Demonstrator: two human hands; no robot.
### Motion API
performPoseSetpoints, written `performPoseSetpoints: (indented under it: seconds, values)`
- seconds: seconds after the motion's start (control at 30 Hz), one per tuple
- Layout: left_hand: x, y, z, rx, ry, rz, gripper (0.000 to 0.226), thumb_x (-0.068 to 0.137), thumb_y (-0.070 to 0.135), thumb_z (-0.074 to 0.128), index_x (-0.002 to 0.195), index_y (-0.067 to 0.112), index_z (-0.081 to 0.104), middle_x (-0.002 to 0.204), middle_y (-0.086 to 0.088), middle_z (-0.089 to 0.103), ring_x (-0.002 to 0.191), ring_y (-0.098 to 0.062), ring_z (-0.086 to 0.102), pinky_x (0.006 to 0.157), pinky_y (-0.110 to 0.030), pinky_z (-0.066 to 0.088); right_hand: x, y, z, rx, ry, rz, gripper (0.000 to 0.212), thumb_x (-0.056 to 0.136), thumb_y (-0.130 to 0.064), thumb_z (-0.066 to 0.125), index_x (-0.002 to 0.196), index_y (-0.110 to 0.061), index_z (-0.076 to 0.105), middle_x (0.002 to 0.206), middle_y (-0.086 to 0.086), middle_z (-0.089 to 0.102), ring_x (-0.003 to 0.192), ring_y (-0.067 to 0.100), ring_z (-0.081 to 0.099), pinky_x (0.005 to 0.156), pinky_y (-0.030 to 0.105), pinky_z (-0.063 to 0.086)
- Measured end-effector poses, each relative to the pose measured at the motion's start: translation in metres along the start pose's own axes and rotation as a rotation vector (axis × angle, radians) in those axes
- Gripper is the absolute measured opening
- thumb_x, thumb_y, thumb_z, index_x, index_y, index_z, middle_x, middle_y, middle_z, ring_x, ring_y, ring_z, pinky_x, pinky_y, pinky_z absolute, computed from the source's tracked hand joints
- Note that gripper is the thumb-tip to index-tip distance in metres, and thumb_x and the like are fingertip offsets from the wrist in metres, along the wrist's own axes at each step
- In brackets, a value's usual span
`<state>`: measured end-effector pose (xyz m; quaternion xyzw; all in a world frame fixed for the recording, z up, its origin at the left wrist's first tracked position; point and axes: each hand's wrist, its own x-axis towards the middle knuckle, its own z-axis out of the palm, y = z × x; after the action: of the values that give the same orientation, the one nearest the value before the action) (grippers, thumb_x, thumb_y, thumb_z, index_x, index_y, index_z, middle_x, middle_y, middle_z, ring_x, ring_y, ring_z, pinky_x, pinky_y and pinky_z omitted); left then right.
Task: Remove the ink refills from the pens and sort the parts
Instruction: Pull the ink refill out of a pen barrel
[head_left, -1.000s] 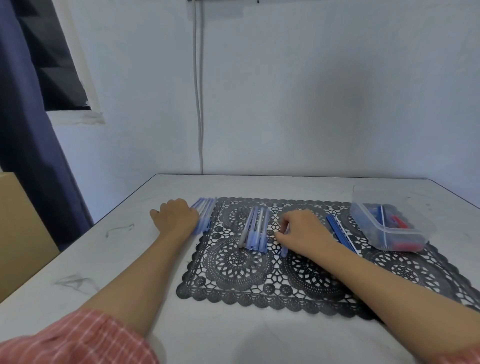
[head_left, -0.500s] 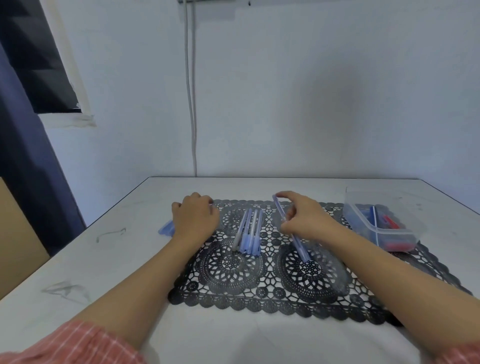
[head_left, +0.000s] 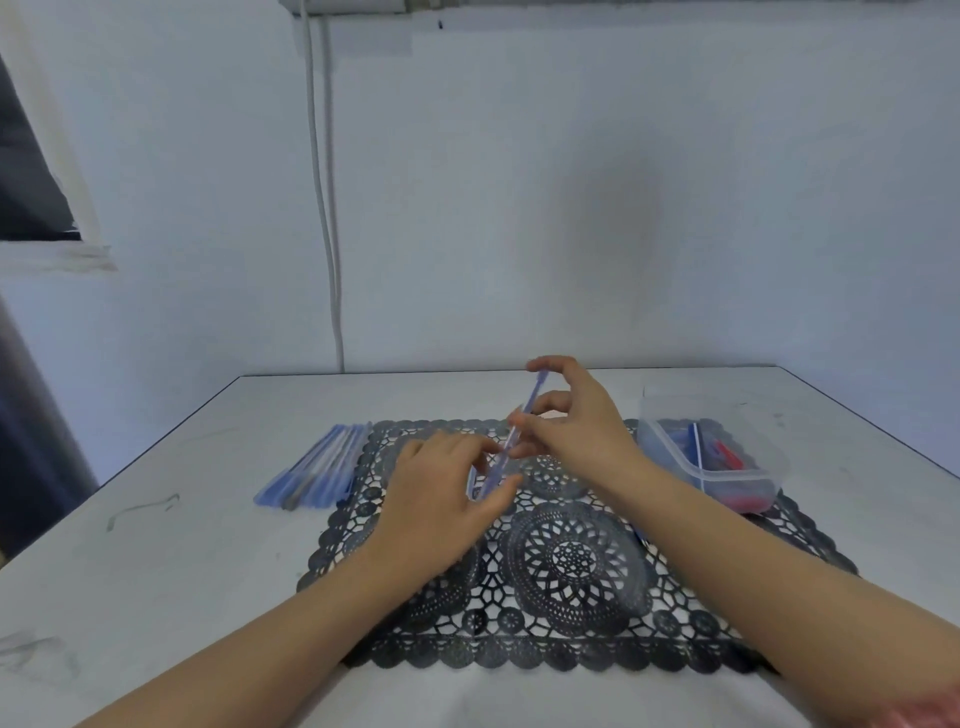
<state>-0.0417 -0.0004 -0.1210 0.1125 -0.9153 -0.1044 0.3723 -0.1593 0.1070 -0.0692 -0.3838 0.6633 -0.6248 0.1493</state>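
Pinching a blue pen (head_left: 497, 464) in the fingertips of the right hand (head_left: 576, 426), tilted, far end up and near end slanting down toward the left hand (head_left: 441, 488). Held clear above the black lace mat (head_left: 571, 561), between the two hands. Left thumb and fingers curled about the pen's lower end, but too blurred to tell whether actually gripping or just short of it.

Judged as the opening of taking one pen apart: brought to both hands, refill not yet drawn. Next, most likely: a firm hold on the barrel with one hand, a twist or pull at the tip end with the other, then a straight draw along the barrel so the thin refill does not bend.

For the sorting after that: left of the left hand, a row of bluish pens (head_left: 317, 467) on the white counter (head_left: 156, 545) at the mat's edge. Right of the right hand, a clear plastic tub (head_left: 670, 441) with blue and red pieces, too small to name.
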Motion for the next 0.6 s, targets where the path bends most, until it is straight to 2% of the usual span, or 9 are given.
performPoseSetpoints:
  seconds: [0.13, 0.23, 0.3, 0.4, 0.5, 0.53, 0.6]
  values:
    - [0.0, -0.006, 0.002, 0.048, 0.081, 0.033, 0.032, 0.085, 0.044, 0.047, 0.099, 0.023, 0.067, 0.085, 0.015, 0.066, 0.079, -0.005, 0.06, 0.078, -0.03, 0.043, 0.005, -0.003, -0.003, 0.111, -0.036, 0.053, 0.014, 0.091, 0.004, 0.052, 0.095, -0.009, 0.05, 0.08, 0.02, 0.07, 0.064, 0.033, 0.069, 0.064, 0.037, 0.058]
    - [0.0, -0.011, 0.004, 0.095, 0.129, 0.044, 0.033, 0.089, 0.034, 0.042, 0.098, 0.016, 0.069, 0.087, 0.007, 0.068, 0.079, -0.012, 0.063, 0.075, -0.028, 0.039, 0.011, -0.004, -0.009, 0.078, -0.106, 0.085, 0.007, 0.09, 0.001, 0.054, 0.087, -0.005, 0.056, 0.081, 0.025, 0.068, 0.072, 0.033, 0.069, 0.068, 0.037, 0.059]
    - [0.002, -0.013, 0.004, 0.112, 0.152, 0.041, 0.036, 0.09, 0.028, 0.038, 0.101, 0.012, 0.068, 0.089, 0.002, 0.068, 0.077, -0.016, 0.063, 0.075, -0.029, 0.038, 0.015, -0.003, -0.015, -0.031, -0.159, 0.063, 0.006, 0.09, -0.003, 0.056, 0.088, -0.006, 0.061, 0.081, 0.019, 0.07, 0.075, 0.029, 0.07, 0.068, 0.035, 0.059]
    - [0.003, -0.016, 0.004, 0.141, 0.184, 0.049, 0.033, 0.091, 0.023, 0.037, 0.103, 0.011, 0.066, 0.088, 0.002, 0.065, 0.076, -0.018, 0.059, 0.075, -0.028, 0.035, 0.017, 0.0, -0.025, -0.466, -0.197, -0.109, 0.011, 0.094, -0.013, 0.053, 0.096, -0.011, 0.064, 0.084, 0.006, 0.071, 0.076, 0.016, 0.069, 0.071, 0.028, 0.057]
    - [0.004, -0.019, 0.002, 0.225, 0.218, 0.095, 0.031, 0.095, 0.032, 0.04, 0.092, 0.016, 0.066, 0.082, 0.006, 0.064, 0.072, -0.015, 0.059, 0.074, -0.03, 0.029, 0.016, 0.005, -0.03, -1.035, -0.241, -0.323, 0.024, 0.097, -0.031, 0.046, 0.107, -0.016, 0.061, 0.089, 0.004, 0.069, 0.075, 0.018, 0.062, 0.064, 0.03, 0.046]
    - [0.005, -0.02, 0.001, 0.256, 0.224, 0.105, 0.032, 0.095, 0.037, 0.041, 0.088, 0.019, 0.066, 0.078, 0.008, 0.064, 0.07, -0.014, 0.058, 0.074, -0.031, 0.029, 0.015, 0.008, -0.03, -1.156, -0.266, -0.362, 0.026, 0.097, -0.033, 0.042, 0.11, -0.016, 0.059, 0.091, 0.004, 0.068, 0.077, 0.02, 0.061, 0.062, 0.029, 0.042]
    - [0.007, -0.024, 0.001, 0.292, 0.235, 0.123, 0.034, 0.094, 0.043, 0.043, 0.081, 0.022, 0.067, 0.072, 0.011, 0.063, 0.064, -0.013, 0.057, 0.075, -0.032, 0.028, 0.014, 0.015, -0.029, -1.283, -0.29, -0.417, 0.026, 0.099, -0.031, 0.039, 0.114, -0.018, 0.056, 0.098, 0.002, 0.068, 0.083, 0.02, 0.062, 0.065, 0.03, 0.044]
